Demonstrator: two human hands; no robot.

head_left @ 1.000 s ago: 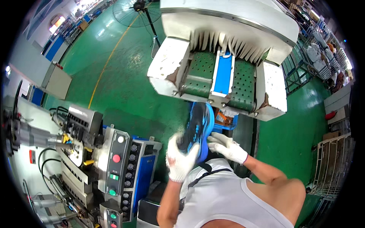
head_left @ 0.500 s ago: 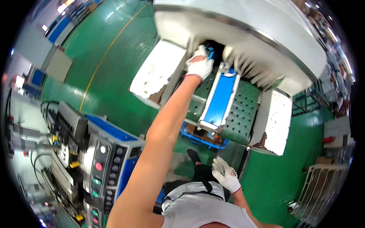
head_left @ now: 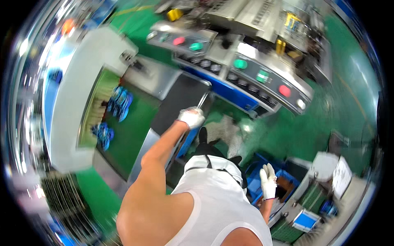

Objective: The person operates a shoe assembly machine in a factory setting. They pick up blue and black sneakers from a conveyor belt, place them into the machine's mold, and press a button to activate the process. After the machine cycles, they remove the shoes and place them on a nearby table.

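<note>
My left hand, in a white knit glove, is closed at the edge of a dark belt-like tabletop. A thin metal rail runs up beside its fingers. What the fingers close on, if anything, is hidden and blurred. Lower right, my right hand wears a matching glove. Its fingers are stretched out with nothing in them, above a blue crate with brownish contents.
Ahead stands a control panel with red and green buttons and black knobs. A pale machine at left has blue-black pieces at its opening. Another machine, with a green perforated conveyor, stands lower right.
The view has swung round, so the control panel is now ahead and the conveyor machine is lower right. My left hand has left that machine's opening and is at the dark tabletop.
</note>
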